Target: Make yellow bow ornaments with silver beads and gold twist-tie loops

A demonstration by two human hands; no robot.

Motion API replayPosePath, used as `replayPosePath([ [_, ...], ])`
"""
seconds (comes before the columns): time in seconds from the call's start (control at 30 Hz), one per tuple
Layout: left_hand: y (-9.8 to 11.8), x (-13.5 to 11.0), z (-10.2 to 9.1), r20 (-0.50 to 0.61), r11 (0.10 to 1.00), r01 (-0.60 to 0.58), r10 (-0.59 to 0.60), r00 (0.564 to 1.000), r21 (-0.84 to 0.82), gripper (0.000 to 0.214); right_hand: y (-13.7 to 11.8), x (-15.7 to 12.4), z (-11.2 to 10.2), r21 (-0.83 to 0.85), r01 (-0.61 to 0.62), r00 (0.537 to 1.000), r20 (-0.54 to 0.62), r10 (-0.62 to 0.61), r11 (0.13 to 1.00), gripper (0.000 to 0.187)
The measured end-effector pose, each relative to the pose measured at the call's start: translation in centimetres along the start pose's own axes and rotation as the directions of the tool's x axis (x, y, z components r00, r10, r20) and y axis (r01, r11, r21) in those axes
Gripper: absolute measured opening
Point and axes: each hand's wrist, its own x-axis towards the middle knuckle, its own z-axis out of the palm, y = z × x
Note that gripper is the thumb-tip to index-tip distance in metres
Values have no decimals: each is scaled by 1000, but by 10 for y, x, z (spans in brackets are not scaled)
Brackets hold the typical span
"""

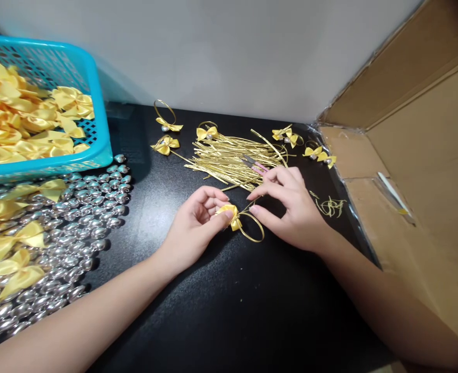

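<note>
A yellow ribbon bow (234, 223) is pinched between the thumb and fingers of my left hand (203, 215), which cover part of it. From the bow a gold wire tie (260, 230) bends into a loop on the right. My right hand (285, 204) has its thumb and forefinger closed about the loose ends of this tie. Snips with pink handles (259, 167) show just beyond my right hand, blades toward the upper left; whether its fingers touch them I cannot tell. Behind both hands lies a pile of gold wire ties (229, 158).
A blue basket (102, 124) of yellow bows stands at left, with silver beads (97, 223) and more bows before it. Looped bows (167, 145) sit around the pile. Wire scraps (331, 207) lie at right, beside a cardboard wall (419, 129) and a white-handled blade (394, 194).
</note>
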Motion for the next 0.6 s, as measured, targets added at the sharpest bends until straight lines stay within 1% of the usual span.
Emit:
replayPosePath([
  [0.07,0,0,0,-5,1000,0,1,1000,5,15,1,-1,3,-4,25,999,-26,-25,1000,10],
  [0.17,1,-1,1,-9,1000,0,0,1000,7,16,2,-3,8,8,106,994,-13,-106,994,11],
  [0.27,3,-1,3,-24,1000,5,-5,1000,17,18,3,-4,14,22,161,986,-42,-160,987,4],
  [0.37,5,0,4,-39,999,11,-10,999,32,18,2,-4,15,18,165,983,-89,-163,986,8],
  [0.43,6,0,5,-44,999,16,-15,999,30,18,0,-4,14,22,166,982,-93,-163,986,10],
  [0.6,6,-2,5,-3,998,64,-64,998,18,18,-3,-3,10,88,161,984,-97,-152,983,10],
])
